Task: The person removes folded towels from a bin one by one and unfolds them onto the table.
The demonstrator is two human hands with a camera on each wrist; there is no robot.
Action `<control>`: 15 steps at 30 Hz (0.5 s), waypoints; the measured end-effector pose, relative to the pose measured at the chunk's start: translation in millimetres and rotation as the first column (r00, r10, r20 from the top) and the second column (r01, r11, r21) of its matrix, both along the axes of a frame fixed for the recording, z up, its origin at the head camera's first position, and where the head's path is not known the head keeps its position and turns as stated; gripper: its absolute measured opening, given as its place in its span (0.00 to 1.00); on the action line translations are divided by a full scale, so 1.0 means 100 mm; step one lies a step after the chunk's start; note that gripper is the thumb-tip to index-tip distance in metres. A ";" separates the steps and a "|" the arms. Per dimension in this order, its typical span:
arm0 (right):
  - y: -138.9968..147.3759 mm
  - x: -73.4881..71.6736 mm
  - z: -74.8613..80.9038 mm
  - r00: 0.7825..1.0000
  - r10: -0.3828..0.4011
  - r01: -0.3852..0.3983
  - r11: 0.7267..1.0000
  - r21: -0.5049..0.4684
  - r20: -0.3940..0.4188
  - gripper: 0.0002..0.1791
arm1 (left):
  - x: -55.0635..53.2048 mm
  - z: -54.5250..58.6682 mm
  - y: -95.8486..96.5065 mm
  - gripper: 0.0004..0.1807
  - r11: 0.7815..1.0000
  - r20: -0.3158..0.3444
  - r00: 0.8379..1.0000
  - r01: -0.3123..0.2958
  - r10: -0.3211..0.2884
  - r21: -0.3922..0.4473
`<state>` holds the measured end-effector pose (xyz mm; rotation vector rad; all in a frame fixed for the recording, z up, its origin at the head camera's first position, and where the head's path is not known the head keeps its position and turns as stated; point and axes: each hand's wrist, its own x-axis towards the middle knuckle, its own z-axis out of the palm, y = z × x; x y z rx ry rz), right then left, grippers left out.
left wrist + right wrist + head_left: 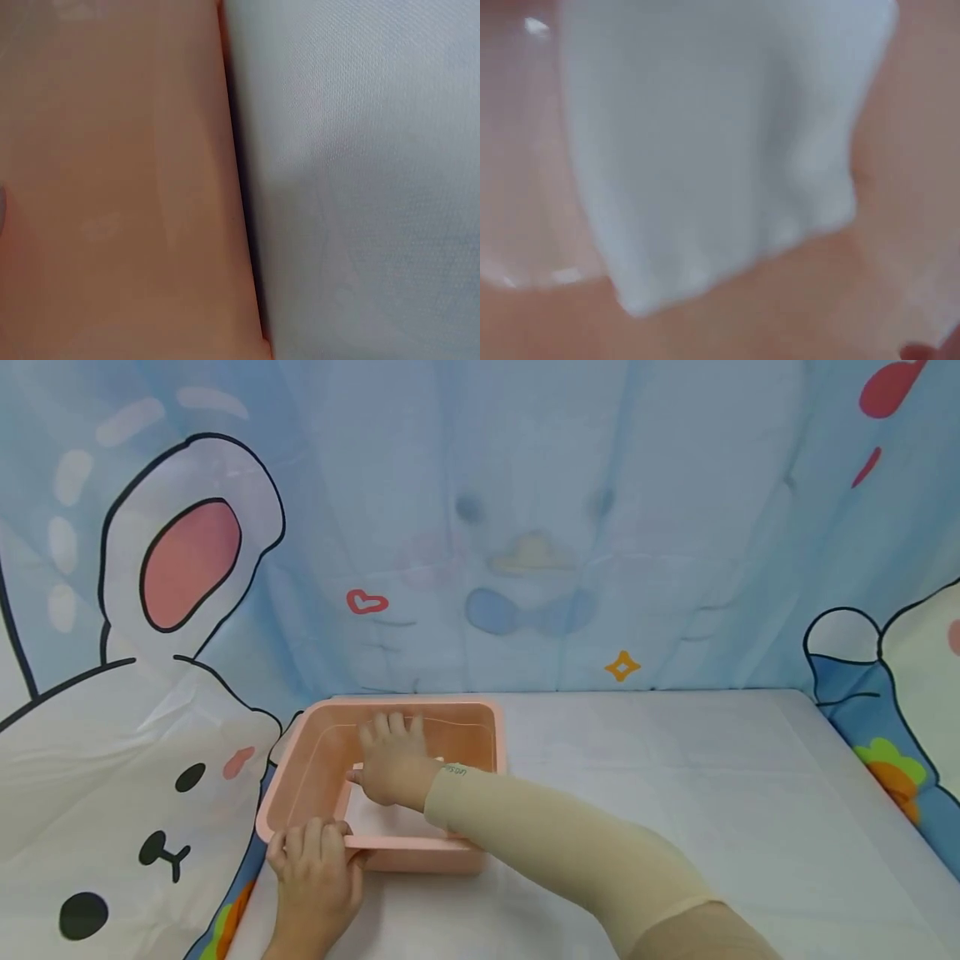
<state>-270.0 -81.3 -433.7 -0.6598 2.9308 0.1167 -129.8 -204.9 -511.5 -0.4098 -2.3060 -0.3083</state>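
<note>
A pink plastic basin (420, 858) stands near the back left of the table in the head view. Its front rim is gripped at the left corner by my left hand (318, 877), fingers over the edge and thumb against the outside. My right hand (393, 760) reaches down inside the basin, fingers spread and straight toward the back wall, thumb out to the left. Under that hand lies a white cloth (386, 820), partly hidden by it. Close up in the right wrist view, the cloth (682, 150) has soft, slightly wrinkled edges against the pink plastic. The left wrist view shows the basin wall (127, 165).
A white cloth-covered table (660, 777) extends to the right of the basin. Behind it hangs a light blue curtain (675, 527) with cartoon prints. A printed rabbit (97, 810) fills the left side, close to the basin.
</note>
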 end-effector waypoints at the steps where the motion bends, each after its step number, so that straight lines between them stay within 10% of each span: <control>1: -0.01 0.00 -0.04 1.000 -0.001 0.001 1.000 -0.005 0.002 0.43 | -0.01 0.00 0.00 0.33 1.000 -0.013 1.000 0.003 -0.003 0.006; 15: -0.11 -0.04 -0.50 0.996 -0.049 0.049 0.999 0.011 0.074 0.48 | 0.01 -0.04 -0.02 0.19 1.000 -0.017 1.000 -0.013 0.013 -0.014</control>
